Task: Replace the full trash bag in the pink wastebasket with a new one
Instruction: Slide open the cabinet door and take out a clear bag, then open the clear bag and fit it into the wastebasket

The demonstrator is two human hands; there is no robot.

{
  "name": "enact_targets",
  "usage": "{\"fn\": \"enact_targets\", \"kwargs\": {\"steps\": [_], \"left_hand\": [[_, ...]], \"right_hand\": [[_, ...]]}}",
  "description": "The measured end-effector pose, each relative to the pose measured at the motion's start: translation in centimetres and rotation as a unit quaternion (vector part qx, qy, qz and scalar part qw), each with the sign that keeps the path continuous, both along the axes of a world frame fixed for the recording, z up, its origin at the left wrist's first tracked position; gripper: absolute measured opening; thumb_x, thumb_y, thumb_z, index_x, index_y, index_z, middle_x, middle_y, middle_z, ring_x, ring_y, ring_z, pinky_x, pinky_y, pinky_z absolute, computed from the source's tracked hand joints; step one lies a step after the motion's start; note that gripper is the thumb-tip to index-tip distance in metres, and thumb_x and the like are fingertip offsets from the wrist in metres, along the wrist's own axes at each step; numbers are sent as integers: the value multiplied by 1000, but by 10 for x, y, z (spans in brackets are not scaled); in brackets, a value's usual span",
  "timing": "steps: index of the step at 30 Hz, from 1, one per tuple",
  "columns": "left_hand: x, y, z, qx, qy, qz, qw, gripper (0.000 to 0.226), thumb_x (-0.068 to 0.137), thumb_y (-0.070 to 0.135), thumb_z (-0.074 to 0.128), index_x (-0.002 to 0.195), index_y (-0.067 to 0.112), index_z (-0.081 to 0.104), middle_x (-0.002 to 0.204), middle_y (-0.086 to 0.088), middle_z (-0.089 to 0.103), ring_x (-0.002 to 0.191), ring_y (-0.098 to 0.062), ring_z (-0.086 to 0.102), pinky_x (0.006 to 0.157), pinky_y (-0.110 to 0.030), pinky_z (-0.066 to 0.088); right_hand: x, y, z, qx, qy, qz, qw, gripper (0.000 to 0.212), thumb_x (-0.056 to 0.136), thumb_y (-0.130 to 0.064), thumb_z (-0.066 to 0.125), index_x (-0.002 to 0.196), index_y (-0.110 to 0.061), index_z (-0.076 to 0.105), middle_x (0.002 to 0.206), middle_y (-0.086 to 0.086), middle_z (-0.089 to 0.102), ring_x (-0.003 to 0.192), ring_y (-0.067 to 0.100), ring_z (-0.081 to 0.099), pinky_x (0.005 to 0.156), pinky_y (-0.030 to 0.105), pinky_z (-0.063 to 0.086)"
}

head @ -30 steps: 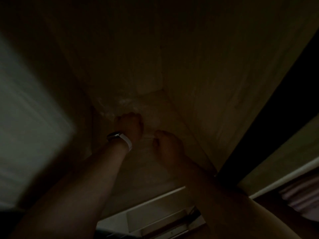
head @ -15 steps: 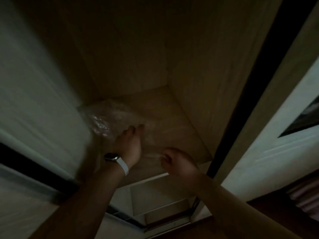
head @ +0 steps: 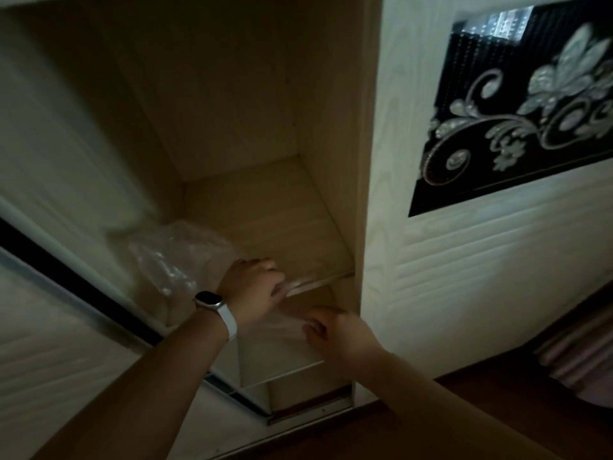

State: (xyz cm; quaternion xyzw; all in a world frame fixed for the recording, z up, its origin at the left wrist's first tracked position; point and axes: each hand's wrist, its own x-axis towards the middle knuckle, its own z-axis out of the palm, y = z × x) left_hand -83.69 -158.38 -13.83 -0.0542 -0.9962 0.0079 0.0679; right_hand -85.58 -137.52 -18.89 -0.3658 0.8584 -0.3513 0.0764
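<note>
Your hands, left hand (head: 252,287) and right hand (head: 335,330), seem pinched on a thin clear bag (head: 285,322) at the shelf (head: 282,224) edge, six o'clock. Wastebasket unseen; lining remains.

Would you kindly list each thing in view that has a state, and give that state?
Wardrobe sliding door: slid open, shelf exposed.
Pack of clear bags: lying on the wooden shelf, crumpled.
Thin clear bag: stretched between both hands.
Left hand: pinching the bag at the shelf edge.
Right hand: closed on the bag.
Watch: strapped on left wrist.
</note>
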Motion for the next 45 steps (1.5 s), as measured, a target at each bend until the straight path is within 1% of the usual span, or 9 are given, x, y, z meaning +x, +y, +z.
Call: {"fn": "enact_targets", "kwargs": {"steps": [7, 10, 17, 22, 26, 30, 36, 40, 45], "left_hand": [[42, 34, 6, 95, 109, 42, 989, 10, 84, 23, 57, 86, 18, 65, 75, 1, 65, 66, -23, 60, 53, -33, 49], [60, 44, 12, 135, 120, 49, 982, 9, 85, 20, 62, 93, 19, 66, 80, 3, 65, 67, -19, 59, 53, -31, 48], [95, 68, 22, 261, 141, 16, 955, 18, 89, 33, 53, 89, 19, 65, 76, 7, 60, 66, -13, 55, 55, -30, 45], [121, 88, 23, 342, 138, -26, 929, 19, 90, 26, 58, 72, 22, 54, 62, 8, 50, 58, -8, 48, 51, -21, 35], [145, 118, 11, 410, 80, -71, 906, 36, 93, 22, 60, 61, 26, 42, 54, 6, 42, 52, -11, 42, 48, -19, 31], [158, 166, 0, 447, 6, -123, 886, 28, 93, 25, 58, 67, 26, 50, 56, 9, 47, 55, -5, 47, 51, -14, 35], [176, 250, -4, 441, -49, -193, 875, 12, 94, 22, 57, 82, 20, 60, 62, 15, 49, 61, 8, 52, 53, -8, 38], [175, 314, -11, 432, -74, -220, 872, 11, 94, 20, 56, 84, 22, 62, 59, 13, 49, 55, 3, 50, 49, -12, 37], [176, 423, -15, 432, -125, -255, 856, 20, 93, 19, 57, 76, 30, 56, 56, 9, 49, 52, -1, 46, 47, -15, 36]], "right_hand": [[20, 29, 4, -34, -91, -65, 993, 19, 87, -36, 59, 87, -17, 62, 70, 0, 58, 65, 16, 55, 63, 33, 45], [35, 40, 11, -81, -145, -124, 978, 12, 85, -35, 63, 83, -23, 61, 66, -6, 56, 59, 6, 51, 58, 23, 42], [81, 65, 44, -160, -172, -233, 944, 4, 88, -29, 61, 85, -30, 62, 71, -5, 63, 58, 0, 56, 51, 13, 42], [118, 90, 67, -196, -155, -296, 922, 4, 90, -24, 62, 87, -27, 64, 70, -6, 61, 55, -3, 53, 49, 13, 42], [166, 117, 67, -200, -102, -367, 903, 10, 90, -22, 63, 81, -28, 62, 65, -7, 55, 50, 0, 46, 45, 12, 38], [213, 162, 62, -205, -111, -424, 875, 6, 91, -26, 62, 85, -28, 62, 64, -6, 52, 47, 0, 42, 43, 17, 35], [261, 238, 58, -260, -117, -505, 815, 7, 91, -24, 62, 87, -29, 65, 75, 2, 64, 52, 7, 50, 49, 22, 43], [281, 300, 51, -275, -110, -551, 780, 8, 90, -23, 63, 87, -30, 65, 77, -1, 66, 54, 5, 56, 50, 18, 45], [310, 397, 49, -306, -95, -596, 736, 11, 90, -22, 63, 83, -29, 66, 80, 2, 68, 74, 27, 66, 62, 42, 57]]}}
